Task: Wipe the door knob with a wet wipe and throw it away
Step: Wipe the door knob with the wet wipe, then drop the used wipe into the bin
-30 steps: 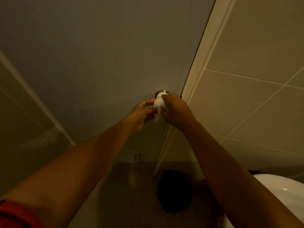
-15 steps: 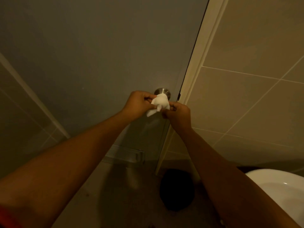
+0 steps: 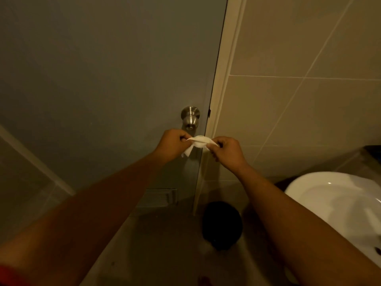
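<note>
Head view: wet wipe (image 3: 199, 142) pinched at each end by left hand (image 3: 172, 145) and right hand (image 3: 226, 152), long axis stretched left to right. Door knob (image 3: 190, 118) just above, apart, slightly nearer the left fingers (image 3: 182, 139). Dark bin (image 3: 222, 225), probably, directly below on the floor.

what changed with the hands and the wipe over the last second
Both hands came down off the door knob, which is now bare. The left hand and right hand have pulled the wet wipe out between them. Both kept their grip on it; the door stayed shut.
</note>
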A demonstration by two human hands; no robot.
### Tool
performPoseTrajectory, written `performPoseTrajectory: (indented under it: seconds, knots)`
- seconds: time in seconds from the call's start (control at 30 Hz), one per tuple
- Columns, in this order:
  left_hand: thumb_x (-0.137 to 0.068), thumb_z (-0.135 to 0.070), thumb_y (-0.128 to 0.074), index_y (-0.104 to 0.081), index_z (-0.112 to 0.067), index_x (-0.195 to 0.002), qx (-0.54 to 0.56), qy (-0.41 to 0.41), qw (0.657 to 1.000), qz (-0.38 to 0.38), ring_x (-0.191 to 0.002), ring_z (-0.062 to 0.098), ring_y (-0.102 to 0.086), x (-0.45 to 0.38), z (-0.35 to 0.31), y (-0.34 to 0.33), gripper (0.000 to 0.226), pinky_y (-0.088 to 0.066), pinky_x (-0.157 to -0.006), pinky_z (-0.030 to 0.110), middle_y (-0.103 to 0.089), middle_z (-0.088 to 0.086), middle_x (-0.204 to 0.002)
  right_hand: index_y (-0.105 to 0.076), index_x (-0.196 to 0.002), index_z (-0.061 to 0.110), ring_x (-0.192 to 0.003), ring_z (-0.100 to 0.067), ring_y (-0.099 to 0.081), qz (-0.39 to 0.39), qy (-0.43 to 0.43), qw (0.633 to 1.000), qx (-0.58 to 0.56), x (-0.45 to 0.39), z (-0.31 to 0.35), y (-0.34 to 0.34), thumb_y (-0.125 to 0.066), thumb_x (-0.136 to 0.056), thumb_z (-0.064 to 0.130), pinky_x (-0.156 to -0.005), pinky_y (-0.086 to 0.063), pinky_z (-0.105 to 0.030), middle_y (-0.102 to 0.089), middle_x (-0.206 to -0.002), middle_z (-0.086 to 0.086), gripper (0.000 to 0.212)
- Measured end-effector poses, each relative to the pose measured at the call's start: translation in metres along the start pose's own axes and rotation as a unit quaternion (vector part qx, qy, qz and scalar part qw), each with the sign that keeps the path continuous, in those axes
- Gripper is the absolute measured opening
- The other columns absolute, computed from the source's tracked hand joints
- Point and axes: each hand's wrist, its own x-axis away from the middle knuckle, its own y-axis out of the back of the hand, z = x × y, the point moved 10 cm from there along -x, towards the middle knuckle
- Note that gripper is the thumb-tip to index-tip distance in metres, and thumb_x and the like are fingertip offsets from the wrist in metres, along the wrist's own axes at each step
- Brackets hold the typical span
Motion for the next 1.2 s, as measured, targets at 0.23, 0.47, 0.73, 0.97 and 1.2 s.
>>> performPoseTrajectory:
  seconds: [0.23, 0.47, 0.73, 0.97, 1.2]
  knots:
    - [-0.087, -0.016, -0.069, -0.075, -0.004, -0.093, 0.03, -0.02, 0.998, 0.043, -0.061, 0.009, -0.055, 0.003, -0.028, -0.036, 0.014, -0.043, -0.062, 0.021, -0.063, 0.004, -0.072, -0.073, -0.09, 0.011, -0.069, -0.03, -0.066, -0.081, -0.06, 0.994, 0.036, 0.047, -0.027, 0.038, -0.066, -0.09, 0.027, -0.07, -0.058, -0.046, -0.066, -0.075, -0.005, 0.017]
    - [-0.083, -0.01, -0.074, -0.075, -0.001, -0.098, 0.065, -0.027, 0.993, 0.098, -0.063, 0.008, -0.055, 0.007, -0.057, -0.107, 0.018, -0.043, -0.068, 0.022, -0.064, 0.004, -0.076, -0.068, -0.079, 0.011, -0.077, -0.03, -0.069, -0.139, -0.19, 0.971, -0.04, 0.091, -0.1, 0.07, -0.067, -0.087, 0.026, -0.07, -0.055, -0.039, -0.07, -0.083, -0.015, 0.017]
    - [-0.084, -0.012, -0.072, -0.073, -0.007, -0.106, 0.038, 0.083, 0.978, 0.188, -0.079, 0.023, -0.068, -0.005, -0.011, -0.219, 0.023, -0.062, -0.067, 0.033, -0.072, 0.013, -0.099, -0.066, -0.097, 0.004, -0.063, -0.02, -0.066, -0.146, -0.308, 0.922, -0.185, 0.112, -0.203, 0.056, -0.059, -0.093, 0.011, -0.055, -0.06, -0.027, -0.066, -0.075, -0.01, 0.01]
    - [-0.086, -0.013, -0.07, -0.072, -0.007, -0.11, 0.033, 0.252, 0.94, 0.226, -0.077, 0.021, -0.068, -0.007, 0.111, -0.331, 0.024, -0.056, -0.057, 0.023, -0.071, 0.014, -0.109, -0.063, -0.094, 0.009, -0.064, -0.016, -0.063, -0.098, -0.429, 0.879, -0.183, 0.11, -0.345, -0.018, -0.054, -0.096, 0.02, -0.062, -0.06, -0.03, -0.065, -0.081, -0.008, 0.015]
    - [-0.089, -0.012, -0.067, -0.067, -0.002, -0.115, 0.056, 0.341, 0.905, 0.248, -0.071, 0.021, -0.063, 0.001, 0.219, -0.442, 0.028, -0.053, -0.058, 0.025, -0.069, 0.018, -0.113, -0.049, -0.135, -0.001, -0.098, -0.034, -0.066, -0.097, -0.563, 0.791, -0.219, 0.117, -0.484, -0.109, -0.056, -0.097, 0.014, -0.048, -0.052, -0.029, -0.06, -0.124, -0.023, 0.042]
